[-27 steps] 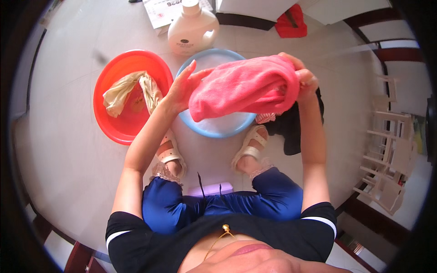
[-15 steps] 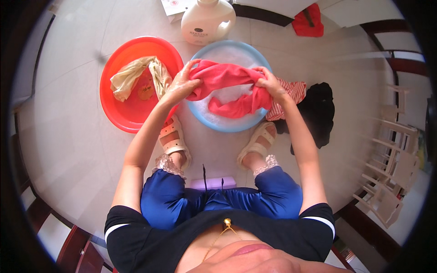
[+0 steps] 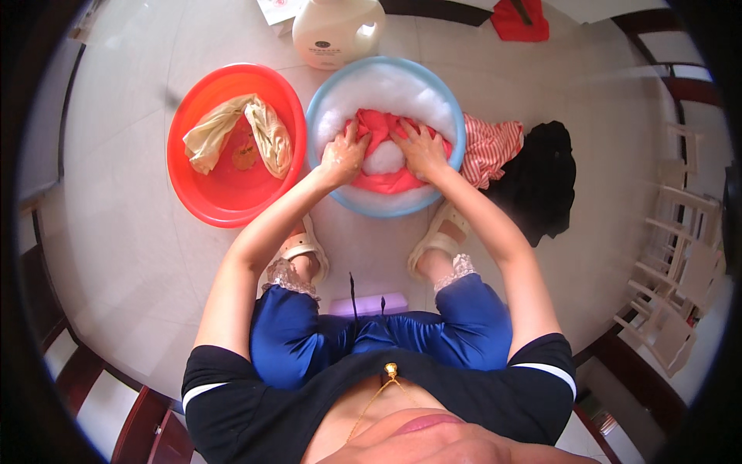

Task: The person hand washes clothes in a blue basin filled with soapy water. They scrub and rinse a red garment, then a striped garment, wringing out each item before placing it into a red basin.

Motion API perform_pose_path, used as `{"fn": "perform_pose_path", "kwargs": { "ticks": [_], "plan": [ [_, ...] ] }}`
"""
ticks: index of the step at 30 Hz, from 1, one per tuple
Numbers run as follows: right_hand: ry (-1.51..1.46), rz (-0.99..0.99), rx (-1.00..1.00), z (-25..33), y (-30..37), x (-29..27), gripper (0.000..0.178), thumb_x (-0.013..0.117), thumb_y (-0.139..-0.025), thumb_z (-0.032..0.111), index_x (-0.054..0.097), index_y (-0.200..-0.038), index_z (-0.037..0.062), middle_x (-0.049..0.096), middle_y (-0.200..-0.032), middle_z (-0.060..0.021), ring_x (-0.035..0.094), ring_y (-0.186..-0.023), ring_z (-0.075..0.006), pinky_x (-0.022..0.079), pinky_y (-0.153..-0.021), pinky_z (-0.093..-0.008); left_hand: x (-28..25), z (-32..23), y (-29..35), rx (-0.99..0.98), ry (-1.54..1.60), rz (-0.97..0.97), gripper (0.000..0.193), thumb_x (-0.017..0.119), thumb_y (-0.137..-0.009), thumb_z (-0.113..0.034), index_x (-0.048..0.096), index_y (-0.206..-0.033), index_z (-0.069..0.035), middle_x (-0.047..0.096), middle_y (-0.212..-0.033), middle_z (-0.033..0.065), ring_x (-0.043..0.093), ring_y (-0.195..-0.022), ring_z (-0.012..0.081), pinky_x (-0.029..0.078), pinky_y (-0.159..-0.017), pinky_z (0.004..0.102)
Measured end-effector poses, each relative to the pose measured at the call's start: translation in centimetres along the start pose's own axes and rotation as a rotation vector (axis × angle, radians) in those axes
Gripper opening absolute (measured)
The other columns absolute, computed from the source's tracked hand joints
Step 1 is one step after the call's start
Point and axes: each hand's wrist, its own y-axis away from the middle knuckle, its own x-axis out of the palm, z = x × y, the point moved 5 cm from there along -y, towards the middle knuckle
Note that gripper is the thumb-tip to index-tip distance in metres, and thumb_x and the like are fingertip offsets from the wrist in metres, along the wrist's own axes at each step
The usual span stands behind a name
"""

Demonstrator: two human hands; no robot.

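Observation:
A pinkish-red cloth point(image 3: 390, 183) lies loosely ringed in the foam of a light-blue basin point(image 3: 457, 116), partly sunk in white suds. On its left side rests my left hand point(image 3: 345, 157), fingers spread over the fabric. Against the right side presses my right hand point(image 3: 421, 151), its fingers likewise stretched out and apart. Neither hand visibly grips the cloth. Some fingertips are lost in the fabric and foam. To the left stands a red basin point(image 3: 179, 155) with a beige cloth point(image 3: 270, 139) draped in it in an arch.
A large cream jug point(image 3: 336, 35) stands behind the blue basin. Right of it lie a red-and-white striped cloth point(image 3: 491, 147) and a black cloth point(image 3: 545, 185) on the floor. Pale wooden chairs point(image 3: 672, 294) stand far right; a purple block point(image 3: 379, 303) sits below me.
Both hands have lowered the red cloth from above the basin into the suds. Their earlier grip has opened into spread fingers on the fabric.

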Motion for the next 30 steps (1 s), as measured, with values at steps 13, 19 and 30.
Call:
{"fn": "perform_pose_path", "kwargs": {
  "ticks": [13, 19, 30],
  "plan": [
    [0.077, 0.410, 0.060, -0.4, -3.0, 5.1, 0.033, 0.055, -0.082, 0.023, 0.067, -0.108, 0.0074, 0.058, -0.120, -0.0145, 0.051, -0.116, -0.0313, 0.041, -0.094, -0.0500, 9.7, 3.9, -5.6, 0.062, -0.339, 0.337, 0.030, 0.048, -0.085, -0.015, 0.063, -0.110, -0.006, 0.060, -0.115, 0.0188, 0.060, -0.103, 0.0316, 0.049, -0.087, 0.0423],
    [-0.511, 0.356, 0.186, -2.8, -4.1, 6.3, 0.043, 0.052, -0.077, 0.014, 0.059, -0.117, 0.0014, 0.061, -0.112, -0.0223, 0.057, -0.109, -0.0358, 0.043, -0.095, -0.0404, 2.7, 1.0, -4.6, -0.058, -0.050, 0.209, 0.029, 0.051, -0.081, -0.008, 0.063, -0.107, -0.006, 0.061, -0.112, 0.0191, 0.062, -0.097, 0.0349, 0.050, -0.081, 0.0421],
    [-1.234, 0.321, -0.126, -1.5, -4.9, -2.9, 0.062, 0.063, -0.064, 0.001, 0.052, -0.125, 0.0038, 0.060, -0.114, -0.0097, 0.054, -0.109, -0.0202, 0.041, -0.097, -0.0316, -8.2, -1.4, -1.4, 0.173, 1.038, -0.079, 0.024, 0.054, -0.090, -0.006, 0.057, -0.114, -0.004, 0.062, -0.111, 0.0125, 0.061, -0.099, 0.0208, 0.048, -0.085, 0.0304]
  ]
}}
